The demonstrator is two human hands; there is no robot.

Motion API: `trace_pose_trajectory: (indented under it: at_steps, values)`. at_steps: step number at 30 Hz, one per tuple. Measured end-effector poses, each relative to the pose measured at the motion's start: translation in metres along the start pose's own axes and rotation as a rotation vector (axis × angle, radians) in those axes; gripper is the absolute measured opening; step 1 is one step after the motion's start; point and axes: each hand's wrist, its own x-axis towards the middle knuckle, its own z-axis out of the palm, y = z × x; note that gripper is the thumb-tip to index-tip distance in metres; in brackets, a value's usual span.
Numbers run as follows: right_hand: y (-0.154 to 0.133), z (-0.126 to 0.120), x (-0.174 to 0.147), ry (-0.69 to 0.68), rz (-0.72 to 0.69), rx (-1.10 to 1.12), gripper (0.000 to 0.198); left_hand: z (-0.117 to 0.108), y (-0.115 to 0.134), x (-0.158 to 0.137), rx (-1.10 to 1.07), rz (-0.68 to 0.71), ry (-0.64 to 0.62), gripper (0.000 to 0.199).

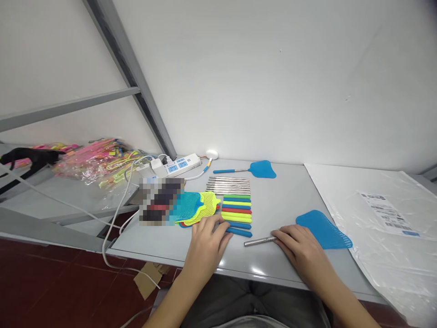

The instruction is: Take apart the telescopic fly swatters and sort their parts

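Observation:
My right hand (300, 248) is closed on a fly swatter with a blue mesh head (324, 229), held just above or on the table. Its metal rod (259, 241) sticks out to the left and has no handle on it. The fingers of my left hand (207, 241) pinch the left end of the lowest blue handle (240, 232). Above that handle lies a column of green, blue, yellow and red handles (236, 211). Yellow and blue swatter heads (207, 207) lie stacked behind my left fingers.
A row of metal rods (228, 185) lies farther back, with a complete blue fly swatter (262, 169) behind it. A power strip (182, 165) with cables stands back left. White plastic wrapping (382, 200) covers the right side. Bagged colourful items (99, 159) lie at far left.

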Motion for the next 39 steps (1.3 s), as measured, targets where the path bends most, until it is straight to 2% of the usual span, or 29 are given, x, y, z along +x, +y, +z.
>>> trace_pose_trajectory:
  at_steps: [12, 15, 18, 22, 26, 29, 31, 33, 35, 36, 37, 38, 39]
  values:
    - [-0.002, -0.003, 0.004, 0.015, -0.046, -0.037, 0.019, -0.009, 0.007, -0.013, -0.018, 0.018, -0.021, 0.019]
    - [-0.006, -0.004, 0.003, 0.024, -0.084, -0.097, 0.018, -0.016, 0.027, -0.017, 0.009, 0.068, -0.045, 0.022]
    - [-0.021, -0.005, 0.001, 0.026, -0.167, -0.171, 0.017, -0.015, 0.061, -0.021, 0.083, 0.168, -0.086, 0.027]
    - [-0.050, -0.010, -0.001, 0.027, -0.269, -0.138, 0.020, -0.005, 0.096, -0.026, 0.215, 0.156, -0.132, 0.040]
    - [-0.069, -0.026, -0.001, 0.052, -0.233, -0.089, 0.025, -0.011, 0.096, -0.024, 0.205, 0.080, -0.279, 0.014]
    - [-0.076, -0.041, -0.001, 0.035, -0.222, -0.104, 0.025, -0.027, 0.091, -0.022, 0.177, 0.069, -0.335, 0.014]
    - [-0.076, -0.052, -0.002, 0.081, -0.221, -0.148, 0.022, -0.039, 0.088, -0.023, 0.156, 0.079, -0.361, 0.015]
    - [-0.070, -0.065, -0.004, 0.198, -0.167, -0.208, 0.023, -0.051, 0.082, -0.026, 0.108, 0.107, -0.371, 0.019]
    - [-0.058, -0.081, -0.008, 0.365, -0.015, -0.222, 0.047, -0.061, 0.073, -0.030, 0.076, 0.132, -0.344, 0.021]
    - [-0.051, -0.088, -0.010, 0.468, 0.115, -0.174, 0.059, -0.065, 0.068, -0.033, 0.071, 0.138, -0.322, 0.023]
    - [-0.044, -0.096, -0.012, 0.493, 0.241, -0.059, 0.074, -0.068, 0.063, -0.035, 0.073, 0.140, -0.301, 0.025]
    - [-0.038, -0.102, -0.014, 0.449, 0.356, 0.101, 0.080, -0.070, 0.058, -0.038, 0.079, 0.140, -0.284, 0.026]
    - [-0.034, -0.106, -0.015, 0.348, 0.463, 0.278, 0.078, -0.071, 0.055, -0.039, 0.092, 0.143, -0.273, 0.027]
